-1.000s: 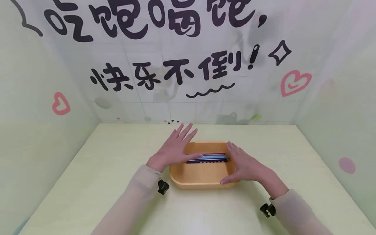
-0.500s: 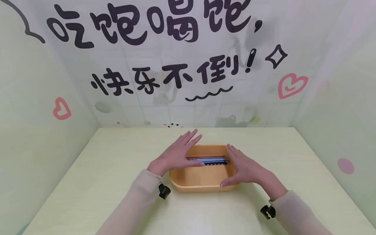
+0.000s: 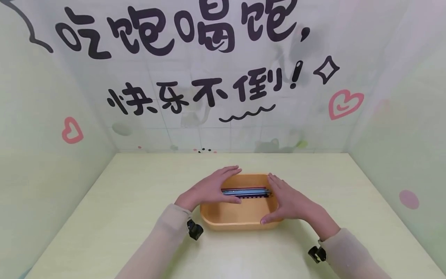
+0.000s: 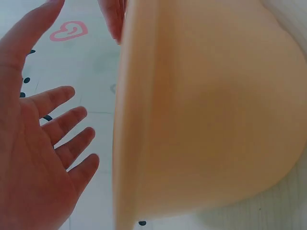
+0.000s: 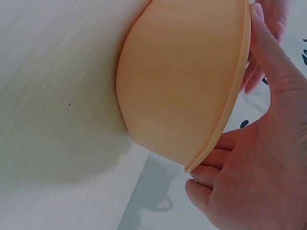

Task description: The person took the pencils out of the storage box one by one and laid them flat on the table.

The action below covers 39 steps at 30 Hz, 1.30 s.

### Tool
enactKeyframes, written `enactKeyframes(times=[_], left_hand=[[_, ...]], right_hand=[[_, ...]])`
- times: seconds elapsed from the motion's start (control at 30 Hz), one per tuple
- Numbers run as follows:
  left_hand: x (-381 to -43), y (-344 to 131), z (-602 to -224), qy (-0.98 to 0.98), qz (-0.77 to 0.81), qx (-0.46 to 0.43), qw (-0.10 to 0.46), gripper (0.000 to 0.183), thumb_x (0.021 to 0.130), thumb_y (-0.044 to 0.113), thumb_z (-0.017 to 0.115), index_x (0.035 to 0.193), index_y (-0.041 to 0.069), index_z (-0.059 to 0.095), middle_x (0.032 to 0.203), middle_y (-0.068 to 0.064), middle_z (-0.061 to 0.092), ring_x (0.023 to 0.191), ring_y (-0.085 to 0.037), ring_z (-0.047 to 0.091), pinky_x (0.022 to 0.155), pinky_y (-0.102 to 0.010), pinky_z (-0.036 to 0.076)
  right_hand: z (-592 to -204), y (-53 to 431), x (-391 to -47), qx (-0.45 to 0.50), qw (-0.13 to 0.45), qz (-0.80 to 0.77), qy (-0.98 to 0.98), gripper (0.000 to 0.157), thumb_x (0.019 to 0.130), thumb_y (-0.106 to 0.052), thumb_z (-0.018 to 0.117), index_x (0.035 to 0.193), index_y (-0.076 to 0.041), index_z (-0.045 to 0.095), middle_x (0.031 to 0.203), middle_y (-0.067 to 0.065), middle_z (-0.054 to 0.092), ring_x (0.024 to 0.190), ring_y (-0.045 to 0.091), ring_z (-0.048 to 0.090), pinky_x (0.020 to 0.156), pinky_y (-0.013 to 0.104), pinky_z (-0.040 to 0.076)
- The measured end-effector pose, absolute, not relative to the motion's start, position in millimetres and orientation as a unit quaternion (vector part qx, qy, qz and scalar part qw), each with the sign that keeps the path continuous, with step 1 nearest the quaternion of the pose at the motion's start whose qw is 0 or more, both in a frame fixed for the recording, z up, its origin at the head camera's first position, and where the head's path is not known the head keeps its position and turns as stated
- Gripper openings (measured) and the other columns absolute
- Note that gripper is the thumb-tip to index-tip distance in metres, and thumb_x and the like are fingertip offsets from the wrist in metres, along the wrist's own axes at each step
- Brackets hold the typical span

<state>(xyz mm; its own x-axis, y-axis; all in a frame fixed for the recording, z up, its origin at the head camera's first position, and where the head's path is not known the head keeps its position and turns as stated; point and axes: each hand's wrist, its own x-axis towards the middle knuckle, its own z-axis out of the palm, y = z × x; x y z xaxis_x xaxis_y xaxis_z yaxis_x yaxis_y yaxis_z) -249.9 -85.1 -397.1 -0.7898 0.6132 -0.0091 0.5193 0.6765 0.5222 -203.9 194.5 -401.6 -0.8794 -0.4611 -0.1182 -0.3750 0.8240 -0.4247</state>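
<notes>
An orange plastic box (image 3: 237,214) with rounded corners stands on the table. Several pencils (image 3: 256,191), blue, reddish and dark with pale dots, lie side by side along its far half. My left hand (image 3: 210,190) hovers over the box's left end, thumb and fingers apart. The left wrist view shows a gap between its fingertips and the box's rim (image 4: 125,120). My right hand (image 3: 292,199) spans the right end, fingers at the far corner and thumb at the near rim. In the right wrist view, its thumb lies along the rim (image 5: 218,129) with the fingers extended behind it.
The pale wood-grain table (image 3: 139,182) is enclosed by a printed back wall (image 3: 195,135) and two side walls. Black writing and pink hearts decorate them. A small black device (image 3: 195,230) sits at the left cuff, and another (image 3: 317,254) at the right.
My left hand's fingers have come down and closer together, nearer its thumb, over the box's left end. My right hand keeps its place. The head view has tilted slightly upward.
</notes>
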Motion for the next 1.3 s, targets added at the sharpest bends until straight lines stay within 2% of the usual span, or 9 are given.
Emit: enactKeyframes(times=[0.17,0.4,0.57,1.0,1.3], left_hand=[[-253.9,-82.4,-397.0,0.897,0.284,0.316,0.119,0.088,0.079,0.050,0.078,0.153,0.025,0.038,0.161,0.001,0.035,0.148,-0.025,0.034,0.120,-0.050,0.031],[-259.2,-80.3,-397.8,0.882,0.299,0.337,0.139,0.081,0.079,0.047,0.080,0.149,0.024,0.046,0.153,0.001,0.047,0.139,-0.024,0.046,0.116,-0.047,0.038],[-261.9,-76.9,-401.2,0.865,0.303,0.370,0.150,0.076,0.080,0.043,0.080,0.145,0.015,0.051,0.146,-0.002,0.055,0.132,-0.023,0.053,0.113,-0.044,0.041],[-261.4,-67.5,-410.0,0.857,0.302,0.362,0.207,0.064,0.084,0.035,0.079,0.140,0.014,0.056,0.143,-0.001,0.058,0.128,-0.021,0.057,0.111,-0.039,0.044],[-263.6,-62.8,-423.8,0.862,0.284,0.357,0.220,0.059,0.083,0.039,0.079,0.136,0.019,0.060,0.138,0.004,0.060,0.125,-0.017,0.056,0.109,-0.038,0.045]], right_hand=[[-397.6,194.2,-205.4,-0.220,0.108,-0.193,0.950,0.133,0.067,-0.067,0.080,0.156,0.007,0.013,0.165,0.025,0.013,0.151,0.047,0.015,0.119,0.061,0.024],[-394.4,195.1,-209.7,-0.224,0.107,-0.189,0.950,0.134,0.067,-0.069,0.078,0.156,0.006,0.012,0.165,0.024,0.011,0.152,0.046,0.013,0.120,0.061,0.022],[-395.1,195.2,-211.0,-0.221,0.112,-0.189,0.950,0.134,0.066,-0.069,0.079,0.156,0.005,0.012,0.165,0.023,0.010,0.152,0.045,0.013,0.120,0.061,0.021],[-397.8,194.2,-206.8,-0.224,0.112,-0.201,0.947,0.131,0.068,-0.064,0.081,0.156,0.007,0.012,0.165,0.025,0.011,0.152,0.045,0.012,0.120,0.062,0.021],[-399.4,193.7,-202.0,-0.225,0.111,-0.204,0.946,0.131,0.068,-0.064,0.080,0.155,0.007,0.013,0.165,0.025,0.011,0.152,0.046,0.013,0.119,0.062,0.022]])
